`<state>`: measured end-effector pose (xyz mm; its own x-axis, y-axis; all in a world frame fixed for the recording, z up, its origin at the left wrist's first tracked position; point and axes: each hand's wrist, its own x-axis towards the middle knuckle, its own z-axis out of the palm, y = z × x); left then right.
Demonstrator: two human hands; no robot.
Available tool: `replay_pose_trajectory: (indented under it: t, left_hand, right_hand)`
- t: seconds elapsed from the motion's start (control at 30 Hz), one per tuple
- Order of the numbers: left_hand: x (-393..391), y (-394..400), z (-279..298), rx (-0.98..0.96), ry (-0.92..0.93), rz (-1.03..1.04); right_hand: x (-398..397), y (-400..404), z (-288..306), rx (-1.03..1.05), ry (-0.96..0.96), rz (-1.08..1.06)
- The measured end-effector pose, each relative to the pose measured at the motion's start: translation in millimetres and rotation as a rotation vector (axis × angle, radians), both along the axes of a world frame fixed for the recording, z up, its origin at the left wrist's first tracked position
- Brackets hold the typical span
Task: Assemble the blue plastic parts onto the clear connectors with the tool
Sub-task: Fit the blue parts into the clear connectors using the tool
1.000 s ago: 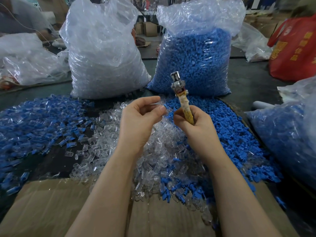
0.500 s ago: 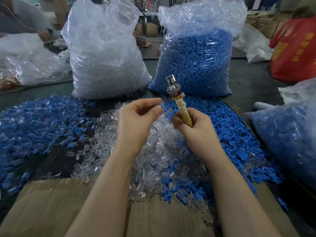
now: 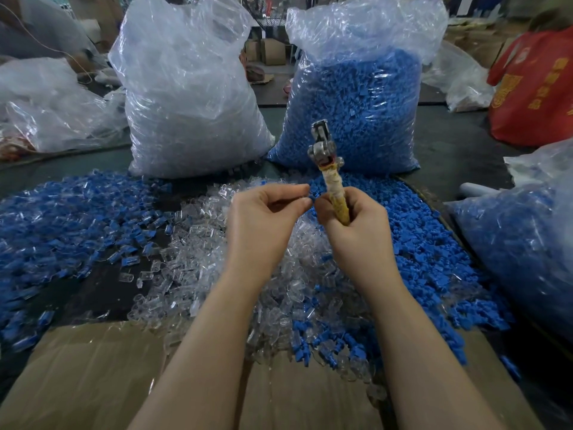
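My right hand (image 3: 356, 226) grips the tape-wrapped handle of a tool (image 3: 328, 170) with a metal head that points up and away. My left hand (image 3: 263, 217) has its fingers curled, thumb and forefinger pinching a small piece at the fingertips, right beside the right hand's fingers; the piece is mostly hidden. Below the hands lies a heap of clear connectors (image 3: 198, 274). A heap of loose blue parts (image 3: 412, 262) spreads to the right. A spread of assembled blue-and-clear pieces (image 3: 62, 221) covers the left.
Two tall plastic bags stand behind the heaps: one of clear connectors (image 3: 189, 97), one of blue parts (image 3: 356, 100). Another bag of blue-and-clear pieces (image 3: 527, 243) sits at right. Cardboard (image 3: 93, 377) lies at the near edge. A red bag (image 3: 536, 88) is far right.
The two hands have come closer together, the left fingertips now almost touching the right hand. The tool's head tilted left, then swung back nearer upright.
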<state>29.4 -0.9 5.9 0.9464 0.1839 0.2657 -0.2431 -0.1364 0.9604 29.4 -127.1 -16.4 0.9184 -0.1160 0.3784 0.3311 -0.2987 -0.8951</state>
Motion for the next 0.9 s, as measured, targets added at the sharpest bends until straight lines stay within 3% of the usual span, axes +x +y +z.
replay_pose_trajectory:
  t: [0.33, 0.53, 0.7, 0.9]
  left_hand:
    - [-1, 0, -1, -0.018, -0.006, -0.016]
    - [1, 4, -2, -0.056, 0.004, -0.005]
    - [4, 14, 1, -0.248, 0.017, -0.015]
    - [6, 19, 1, -0.254, -0.006, 0.006]
  right_hand:
    - [1, 1, -1, 0.029, 0.044, -0.024]
    - [-1, -5, 1, 0.073, 0.108, 0.081]
    - [0, -21, 1, -0.055, 0.225, 0.183]
    - [-2, -23, 3, -0.215, 0.296, 0.266]
